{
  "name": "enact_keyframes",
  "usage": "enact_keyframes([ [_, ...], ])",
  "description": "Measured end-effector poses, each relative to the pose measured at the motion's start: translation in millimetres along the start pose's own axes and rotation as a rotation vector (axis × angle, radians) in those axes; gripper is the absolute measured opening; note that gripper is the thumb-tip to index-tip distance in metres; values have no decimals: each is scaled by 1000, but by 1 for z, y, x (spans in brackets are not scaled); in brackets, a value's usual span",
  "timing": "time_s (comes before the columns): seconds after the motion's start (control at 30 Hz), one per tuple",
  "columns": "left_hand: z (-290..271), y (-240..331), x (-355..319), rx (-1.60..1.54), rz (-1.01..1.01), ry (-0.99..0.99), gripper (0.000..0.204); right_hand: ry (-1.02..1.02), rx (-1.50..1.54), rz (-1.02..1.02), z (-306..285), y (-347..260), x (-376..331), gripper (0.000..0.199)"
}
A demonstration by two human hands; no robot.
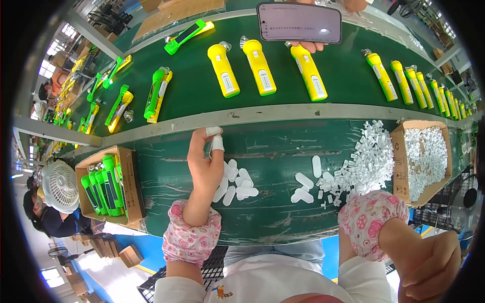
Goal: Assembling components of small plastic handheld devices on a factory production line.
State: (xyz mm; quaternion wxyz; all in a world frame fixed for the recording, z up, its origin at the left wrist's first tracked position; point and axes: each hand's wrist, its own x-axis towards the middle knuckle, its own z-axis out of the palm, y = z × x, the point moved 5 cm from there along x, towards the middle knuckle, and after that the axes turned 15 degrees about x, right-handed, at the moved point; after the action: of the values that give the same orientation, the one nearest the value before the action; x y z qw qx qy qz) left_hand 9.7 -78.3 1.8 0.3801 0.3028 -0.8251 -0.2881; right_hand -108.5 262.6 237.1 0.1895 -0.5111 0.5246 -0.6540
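My left hand is over the green bench, its thumb and forefinger in white finger covers. Those two tips are brought close together, and anything between them is hidden. Beside it is a loose group of flat white oval pieces. My right hand is raised at the lower right, fingers curled in; what they may hold is out of sight. Beyond its flowered sleeve spreads a heap of small white plastic pieces. A few more white ovals lie left of that heap.
Past a metal rail, yellow flashlights and green-and-yellow ones lie on a green belt. A cardboard box of green lights stands left, near a white fan. Another box holds small white pieces. A hand holds a phone opposite.
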Motion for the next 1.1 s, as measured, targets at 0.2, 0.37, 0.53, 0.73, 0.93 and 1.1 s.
enact_keyframes([
  [0.2, 23, 11, 2, -48, 10, -39, 26, 82, 160, -202, -7, 5, -3, 55],
  [0.37, 7, 8, 0, -7, 2, -18, 26, 196, -7, 235, -7, 4, -4, 60],
  [0.53, 13, 15, 0, -23, 14, -32, 24, -16, 173, 29, -18, 8, -9, 61],
  [0.73, 11, 16, 0, -13, 20, -32, 23, 192, 185, 90, -23, 3, -16, 64],
  [0.93, 7, 10, 1, 2, -4, -41, 24, 98, 118, 49, -29, 5, -29, 65],
  [1.1, 19, 17, 1, -17, 13, -54, 25, -155, 175, -13, -9, 8, 12, 67],
])
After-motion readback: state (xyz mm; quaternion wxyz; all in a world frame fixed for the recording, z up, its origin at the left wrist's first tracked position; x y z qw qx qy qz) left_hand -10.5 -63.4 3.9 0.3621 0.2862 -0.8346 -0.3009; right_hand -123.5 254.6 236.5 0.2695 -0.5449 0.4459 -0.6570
